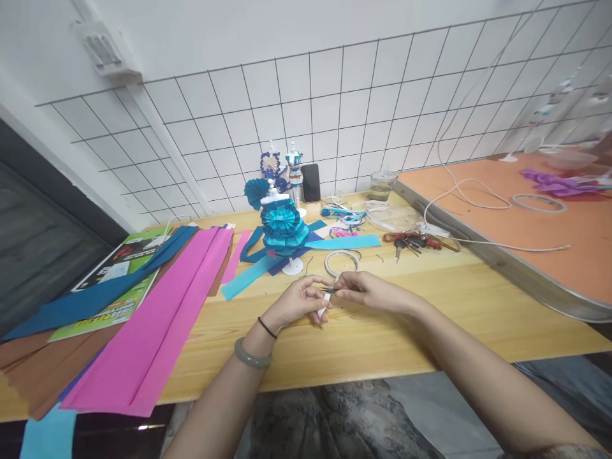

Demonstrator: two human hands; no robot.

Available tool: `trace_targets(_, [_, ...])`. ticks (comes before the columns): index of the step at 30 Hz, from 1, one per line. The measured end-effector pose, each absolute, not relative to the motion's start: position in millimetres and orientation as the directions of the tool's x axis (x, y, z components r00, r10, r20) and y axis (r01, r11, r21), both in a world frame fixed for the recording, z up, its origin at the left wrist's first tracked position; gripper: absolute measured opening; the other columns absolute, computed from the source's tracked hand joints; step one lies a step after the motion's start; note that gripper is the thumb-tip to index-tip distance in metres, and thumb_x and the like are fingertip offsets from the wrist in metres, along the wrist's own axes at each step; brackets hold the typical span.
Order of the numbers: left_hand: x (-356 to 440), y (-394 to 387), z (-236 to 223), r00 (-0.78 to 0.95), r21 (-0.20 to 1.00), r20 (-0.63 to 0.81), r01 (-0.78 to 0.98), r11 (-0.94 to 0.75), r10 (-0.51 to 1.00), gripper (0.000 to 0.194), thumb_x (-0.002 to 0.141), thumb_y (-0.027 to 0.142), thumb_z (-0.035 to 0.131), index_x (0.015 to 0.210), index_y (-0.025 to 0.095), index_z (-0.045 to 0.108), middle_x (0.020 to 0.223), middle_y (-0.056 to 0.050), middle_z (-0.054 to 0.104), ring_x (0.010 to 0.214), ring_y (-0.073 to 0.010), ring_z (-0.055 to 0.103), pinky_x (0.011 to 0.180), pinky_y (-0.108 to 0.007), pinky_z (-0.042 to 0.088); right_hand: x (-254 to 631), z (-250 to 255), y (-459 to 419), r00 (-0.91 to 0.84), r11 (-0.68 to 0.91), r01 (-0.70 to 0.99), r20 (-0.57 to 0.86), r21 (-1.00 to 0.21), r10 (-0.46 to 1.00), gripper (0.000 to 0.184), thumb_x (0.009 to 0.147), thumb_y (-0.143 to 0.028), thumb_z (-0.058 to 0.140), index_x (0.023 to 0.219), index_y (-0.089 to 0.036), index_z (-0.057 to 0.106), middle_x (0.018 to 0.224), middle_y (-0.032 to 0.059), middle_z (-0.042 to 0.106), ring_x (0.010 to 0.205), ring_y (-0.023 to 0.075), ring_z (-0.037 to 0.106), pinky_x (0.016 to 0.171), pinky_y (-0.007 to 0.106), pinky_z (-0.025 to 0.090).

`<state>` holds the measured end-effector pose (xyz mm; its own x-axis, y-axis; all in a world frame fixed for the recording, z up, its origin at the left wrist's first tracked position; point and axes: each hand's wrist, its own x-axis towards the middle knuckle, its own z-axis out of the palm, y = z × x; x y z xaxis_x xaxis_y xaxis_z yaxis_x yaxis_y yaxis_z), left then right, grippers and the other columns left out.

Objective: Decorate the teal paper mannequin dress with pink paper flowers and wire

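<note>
My left hand pinches a short white strip between its fingers, low over the table's middle. Small dark-bladed scissors are in my right hand, with the blades at the strip's upper end. The fingers hide the scissors' handles. Just beyond both hands lies a pale ring-shaped roll, flat on the wood. Behind my left hand stands a miniature dress form, dressed in pleated teal paper with a large pleated fan at its shoulder.
Long pink paper strips and dark blue strips cover the left side. Light blue strips lie around the dress form. A tangle of hand tools, a phone and a glass jar are farther back. An orange-topped surface borders the right.
</note>
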<state>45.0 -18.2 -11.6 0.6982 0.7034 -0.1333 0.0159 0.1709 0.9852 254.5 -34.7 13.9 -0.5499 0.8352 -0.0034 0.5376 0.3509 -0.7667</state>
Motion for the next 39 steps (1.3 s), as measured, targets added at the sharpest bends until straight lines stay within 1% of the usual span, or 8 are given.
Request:
trace_targets(9, [45.1,-19.4,-10.8,0.713,0.985,-0.128,0.01,0.171,0.69,0.049,0.068,0.03,0.066,0.11,0.019,0.043,0.074,-0.005,0.063,0.053,-0.0157,0.063,0.044,-0.024,0.05,255.0,17.1,-35.8,-0.553,0.344,0.528,-0.007,-0.777,0.833,0.032,0.083,-0.043,0.045,0.09,-0.014,0.057,0.068,0.0006,0.055,0.061,0.0117,0.046,0.056,0.023,0.036])
trace_targets(16, [44.7,-20.4,-9.1,0.711,0.984,-0.141,0.023,0.178,0.689,0.053,0.067,0.03,0.067,0.111,0.018,0.04,0.073,-0.004,0.063,0.051,-0.0157,0.062,0.044,-0.025,0.05,255.1,17.2,-36.3,-0.575,0.327,0.516,-0.037,-0.792,0.817,0.03,0.081,-0.04,0.049,0.093,-0.013,0.055,0.078,0.0033,0.06,0.068,0.0135,0.052,0.06,0.024,0.04])
trace_targets(20, [44.3,-19.4,-9.3,0.7,0.985,-0.139,0.028,0.168,0.7,0.06,0.067,0.03,0.067,0.117,0.02,0.036,0.073,-0.004,0.064,0.051,-0.0151,0.062,0.046,-0.025,0.05,256.3,17.5,-35.7,-0.566,0.331,0.523,-0.03,-0.786,0.824,0.03,0.081,-0.039,0.05,0.096,-0.014,0.056,0.082,0.0044,0.061,0.069,0.0142,0.053,0.062,0.025,0.041])
trace_targets(27, [43.9,-20.0,-3.4,0.667,0.981,-0.148,0.007,0.192,0.73,0.088,0.068,0.025,0.067,0.136,0.027,0.011,0.072,-0.003,0.063,0.054,-0.0166,0.063,0.046,-0.025,0.05,256.0,18.3,-34.2,-0.543,0.411,0.52,0.082,-0.749,0.836,0.028,0.081,-0.037,0.051,0.099,-0.015,0.056,0.091,0.006,0.063,0.079,0.0169,0.057,0.071,0.027,0.043])
trace_targets(32, [42.8,-19.1,-2.9,0.653,0.979,-0.163,0.011,0.206,0.74,0.092,0.068,0.025,0.067,0.138,0.027,0.006,0.08,-0.007,0.064,0.052,-0.0159,0.063,0.046,-0.027,0.05,253.8,18.5,-33.1,-0.537,0.488,0.478,0.197,-0.73,0.82,0.03,0.078,-0.037,0.055,0.101,-0.017,0.059,0.096,0.0069,0.064,0.085,0.0182,0.057,0.075,0.029,0.043])
trace_targets(34, [41.6,-18.5,-3.4,0.648,0.979,-0.158,0.007,0.201,0.745,0.091,0.069,0.026,0.066,0.138,0.027,0.007,0.082,-0.007,0.064,0.053,-0.0159,0.063,0.046,-0.027,0.05,256.8,19.1,-30.4,-0.487,0.498,0.476,0.255,-0.725,0.835,0.033,0.078,-0.04,0.054,0.101,-0.018,0.059,0.099,0.0072,0.063,0.088,0.0188,0.057,0.076,0.029,0.043])
trace_targets(36, [40.0,-18.3,-3.6,0.645,0.98,-0.158,0.012,0.197,0.747,0.09,0.069,0.027,0.065,0.138,0.027,0.007,0.08,-0.007,0.064,0.054,-0.0164,0.063,0.046,-0.027,0.05,264.0,19.1,-25.6,-0.402,0.455,0.532,0.26,-0.714,0.878,0.034,0.079,-0.043,0.053,0.1,-0.018,0.06,0.099,0.0068,0.063,0.087,0.019,0.057,0.074,0.028,0.043])
trace_targets(39, [37.5,-18.4,-3.6,0.637,0.984,-0.149,0.024,0.174,0.756,0.09,0.07,0.028,0.064,0.138,0.027,0.006,0.076,-0.005,0.063,0.055,-0.0166,0.063,0.046,-0.025,0.049,282.0,18.4,-16.3,-0.209,0.261,0.732,0.158,-0.63,0.965,0.034,0.079,-0.046,0.049,0.094,-0.018,0.062,0.091,0.0069,0.066,0.076,0.0193,0.058,0.066,0.028,0.043])
